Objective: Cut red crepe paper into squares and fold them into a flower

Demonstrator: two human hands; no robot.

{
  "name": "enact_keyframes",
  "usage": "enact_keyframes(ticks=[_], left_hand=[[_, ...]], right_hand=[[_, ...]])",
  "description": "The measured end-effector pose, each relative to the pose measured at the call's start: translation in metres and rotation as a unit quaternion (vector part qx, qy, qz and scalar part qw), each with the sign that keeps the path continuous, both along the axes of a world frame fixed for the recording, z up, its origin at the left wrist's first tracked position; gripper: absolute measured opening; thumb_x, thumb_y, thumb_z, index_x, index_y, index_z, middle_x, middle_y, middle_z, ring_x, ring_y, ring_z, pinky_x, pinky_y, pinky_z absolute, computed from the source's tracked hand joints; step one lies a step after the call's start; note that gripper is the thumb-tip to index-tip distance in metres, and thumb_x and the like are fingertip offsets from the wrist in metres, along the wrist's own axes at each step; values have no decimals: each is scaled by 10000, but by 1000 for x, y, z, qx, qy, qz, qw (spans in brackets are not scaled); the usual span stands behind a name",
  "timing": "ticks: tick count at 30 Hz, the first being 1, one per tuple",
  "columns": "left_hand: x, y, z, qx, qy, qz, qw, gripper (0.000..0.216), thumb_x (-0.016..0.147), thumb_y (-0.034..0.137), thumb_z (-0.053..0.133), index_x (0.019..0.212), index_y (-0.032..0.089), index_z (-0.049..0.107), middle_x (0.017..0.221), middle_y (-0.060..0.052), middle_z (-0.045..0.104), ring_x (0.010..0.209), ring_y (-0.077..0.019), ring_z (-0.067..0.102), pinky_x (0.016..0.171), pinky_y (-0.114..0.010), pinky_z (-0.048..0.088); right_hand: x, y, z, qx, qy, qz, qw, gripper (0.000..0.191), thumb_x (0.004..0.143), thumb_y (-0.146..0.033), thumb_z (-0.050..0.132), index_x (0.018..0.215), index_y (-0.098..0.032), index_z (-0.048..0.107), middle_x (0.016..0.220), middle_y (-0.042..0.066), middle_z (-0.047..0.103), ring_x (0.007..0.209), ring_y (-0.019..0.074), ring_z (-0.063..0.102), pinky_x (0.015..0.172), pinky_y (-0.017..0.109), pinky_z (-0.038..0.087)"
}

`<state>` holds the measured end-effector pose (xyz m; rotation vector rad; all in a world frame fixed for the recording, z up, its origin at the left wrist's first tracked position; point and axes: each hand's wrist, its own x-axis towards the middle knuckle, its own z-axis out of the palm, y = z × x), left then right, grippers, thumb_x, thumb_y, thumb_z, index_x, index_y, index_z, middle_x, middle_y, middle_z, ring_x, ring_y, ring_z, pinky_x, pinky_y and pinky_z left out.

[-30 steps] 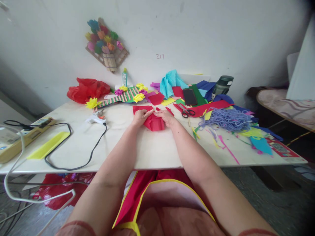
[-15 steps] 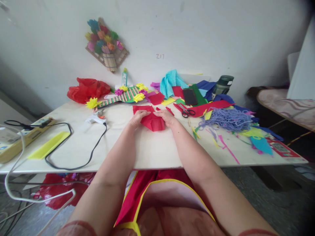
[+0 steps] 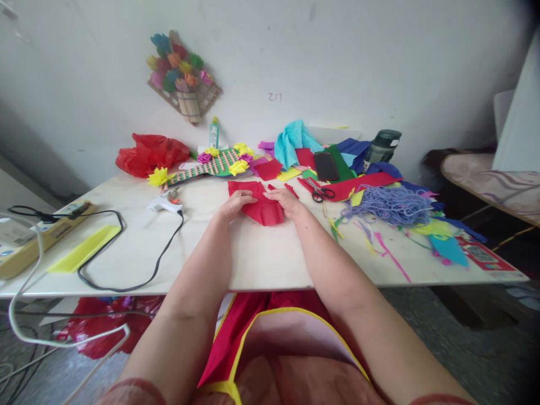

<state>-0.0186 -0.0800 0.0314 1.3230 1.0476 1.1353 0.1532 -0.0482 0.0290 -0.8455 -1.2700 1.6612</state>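
Between my two hands is a piece of red crepe paper (image 3: 265,212), creased and held just above or on the white table (image 3: 265,264). My left hand (image 3: 237,203) pinches its left part, thumb on top. My right hand (image 3: 283,200) grips the right side, with the thumb pointing inward. Most of the fingers lie hidden beneath the paper. Small red scraps (image 3: 292,190) lie just behind my right hand. Black-handled scissors (image 3: 320,193) rest to the right on a long red strip (image 3: 363,183).
A white glue gun (image 3: 166,203) with a black cord sits left, near a power strip (image 3: 46,236). Behind are a flower-decorated craft piece (image 3: 206,169), a glue bottle (image 3: 214,134) and a phone (image 3: 326,166). Purple yarn (image 3: 386,203) and a dark bottle (image 3: 383,147) are right.
My left fingers have shifted slightly on the red paper, and its lower right edge has moved a little. Everything else stays put.
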Motion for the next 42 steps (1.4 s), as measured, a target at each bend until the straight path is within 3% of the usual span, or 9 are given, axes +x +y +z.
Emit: enact_keyframes(ticks=[18, 24, 42], left_hand=[[0, 0, 1, -23, -16, -14, 1000, 153, 508, 169, 662, 634, 140, 579, 603, -3, 608, 528, -127, 568, 557, -253, 441], [1, -2, 3, -28, -17, -23, 999, 159, 501, 168, 661, 633, 138, 577, 595, -10, 616, 530, -135, 575, 539, -246, 442], [1, -2, 2, -39, -35, -61, 997, 163, 506, 165, 667, 649, 112, 610, 576, -20, 633, 546, -144, 594, 548, -239, 454]], right_hand=[[1, -3, 2, -15, -9, 35, 999, 185, 532, -249, 774, 607, -151, 636, 608, 28, 656, 713, 186, 629, 684, 292, 486], [1, -5, 4, -5, -22, 32, 999, 208, 532, -265, 775, 595, -152, 612, 602, 14, 647, 651, 149, 600, 658, 265, 476], [0, -6, 4, -21, -11, 32, 999, 106, 654, -222, 701, 687, -144, 637, 683, 23, 676, 733, 151, 630, 720, 261, 489]])
